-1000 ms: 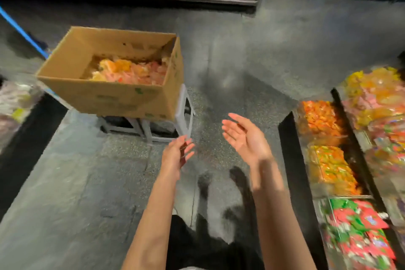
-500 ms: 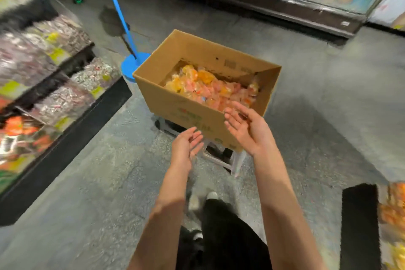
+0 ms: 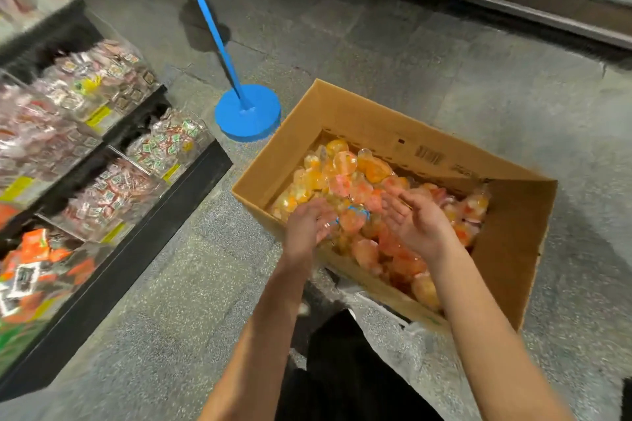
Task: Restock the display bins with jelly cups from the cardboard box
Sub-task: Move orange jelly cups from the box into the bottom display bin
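Jelly cups (image 3: 345, 178), orange, yellow and pink, are lying heaped inside the cardboard box (image 3: 513, 225), which is sitting open-topped with a barcode showing on its far inner wall. To the left of the box, the display bins (image 3: 102, 133) are standing in stepped rows on a black-edged rack, holding wrapped sweets with yellow tags on their fronts; the nearest ones are holding orange packets. Just beyond the box's far left corner, a blue round base (image 3: 248, 111) is resting on the grey floor with a blue pole (image 3: 205, 14) rising from it at a slant. Under the box's near edge, a pale support is partly showing, too hidden to make out.

Both hands are reaching into the box from its near side. The right hand (image 3: 415, 224) is hovering palm-up over the cups, fingers straight and spread, grasping nothing. The left hand (image 3: 307, 224) is sitting at the near left rim with its fingers bending down among the cups; whether it is gripping any cannot be told.
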A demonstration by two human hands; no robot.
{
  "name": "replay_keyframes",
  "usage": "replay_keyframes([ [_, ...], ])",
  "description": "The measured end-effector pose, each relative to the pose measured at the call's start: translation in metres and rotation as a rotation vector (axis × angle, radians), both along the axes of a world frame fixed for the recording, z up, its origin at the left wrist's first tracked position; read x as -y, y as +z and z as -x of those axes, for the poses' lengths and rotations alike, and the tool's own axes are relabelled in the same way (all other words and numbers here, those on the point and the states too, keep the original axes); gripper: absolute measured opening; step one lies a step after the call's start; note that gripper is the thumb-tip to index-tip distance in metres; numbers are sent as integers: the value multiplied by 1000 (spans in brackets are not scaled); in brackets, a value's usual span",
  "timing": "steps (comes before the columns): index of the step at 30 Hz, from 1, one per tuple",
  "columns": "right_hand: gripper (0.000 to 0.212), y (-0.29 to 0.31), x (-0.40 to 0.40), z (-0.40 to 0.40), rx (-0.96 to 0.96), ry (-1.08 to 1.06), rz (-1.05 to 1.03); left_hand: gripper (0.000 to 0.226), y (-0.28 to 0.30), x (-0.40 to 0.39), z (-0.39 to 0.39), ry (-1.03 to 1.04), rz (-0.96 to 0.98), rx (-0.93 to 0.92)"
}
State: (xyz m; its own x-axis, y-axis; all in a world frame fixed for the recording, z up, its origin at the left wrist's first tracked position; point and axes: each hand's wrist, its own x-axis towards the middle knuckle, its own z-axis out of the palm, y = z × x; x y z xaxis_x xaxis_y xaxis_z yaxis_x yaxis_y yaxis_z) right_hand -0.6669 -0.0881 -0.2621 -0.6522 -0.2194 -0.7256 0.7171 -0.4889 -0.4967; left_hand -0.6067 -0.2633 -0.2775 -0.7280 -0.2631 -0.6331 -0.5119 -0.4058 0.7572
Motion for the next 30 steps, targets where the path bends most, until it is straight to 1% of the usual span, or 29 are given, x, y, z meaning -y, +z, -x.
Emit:
replay_keyframes([
  [3,21,-43,9,50,127,-10,-19,19,-26,22,47,-53,6,11],
  [6,20,-90,12,88,266,-19,1,15,-60,43,87,-50,60,151],
  [8,20,-117,18,112,323,-28,-51,15,-89,55,115,-83,70,222],
  [10,24,-129,27,132,334,-49,-124,22,-106,64,130,-102,42,274],
  [13,20,-164,40,161,367,-134,-165,19,-127,70,147,-193,7,263],
  [15,28,-193,45,176,368,-138,-204,20,-136,74,152,-196,-50,255],
  [17,43,-219,47,191,334,-87,-267,19,-142,75,157,-183,-141,244],
  [18,47,-232,48,196,317,-61,-304,17,-147,75,159,-168,-185,250],
  [19,47,-240,47,200,309,-54,-337,16,-149,75,160,-146,-220,258],
  [20,44,-250,46,203,313,-68,-336,13,-154,75,161,-153,-211,279],
  [22,35,-252,49,201,315,-123,-315,9,-158,74,162,-197,-203,285],
  [25,35,-238,54,179,245,-106,-354,9,-159,74,158,-260,-216,281],
  [26,34,-234,55,169,210,-68,-366,13,-160,77,156,-296,-223,259],
  [27,35,-223,57,156,165,-22,-385,26,-161,78,155,-323,-256,250],
  [28,35,-215,61,145,111,43,-391,41,-163,78,157,-297,-335,286],
  [29,31,-203,67,134,56,107,-397,49,-162,78,158,-317,-338,278],
  [30,27,-194,73,124,-5,192,-388,42,-158,75,159,-285,-382,284],
])
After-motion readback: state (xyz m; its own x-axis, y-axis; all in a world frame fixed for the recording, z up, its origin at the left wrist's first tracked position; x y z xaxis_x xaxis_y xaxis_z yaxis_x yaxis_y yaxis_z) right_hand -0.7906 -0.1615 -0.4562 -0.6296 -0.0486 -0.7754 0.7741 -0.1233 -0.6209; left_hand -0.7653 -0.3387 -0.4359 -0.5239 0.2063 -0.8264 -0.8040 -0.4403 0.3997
